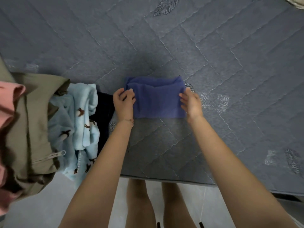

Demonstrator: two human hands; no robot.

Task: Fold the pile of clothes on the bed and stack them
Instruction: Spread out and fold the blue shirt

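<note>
Head: left hand [124, 102] pinches, right hand [191, 102] touches cloth [158, 101].

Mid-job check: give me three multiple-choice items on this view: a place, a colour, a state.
1. The unfolded pile lies: A) right of the blue garment B) left of it C) on the floor.
2. The bird-print garment is: A) red B) black C) light blue.
3. The blue garment is: A) folded flat on the bed B) balled up C) lifted in the air.
Key: 1 B, it fills the frame's left side; 2 C, pale blue with dark birds; 3 A, a neat rectangle between the left hand and right hand.
</note>
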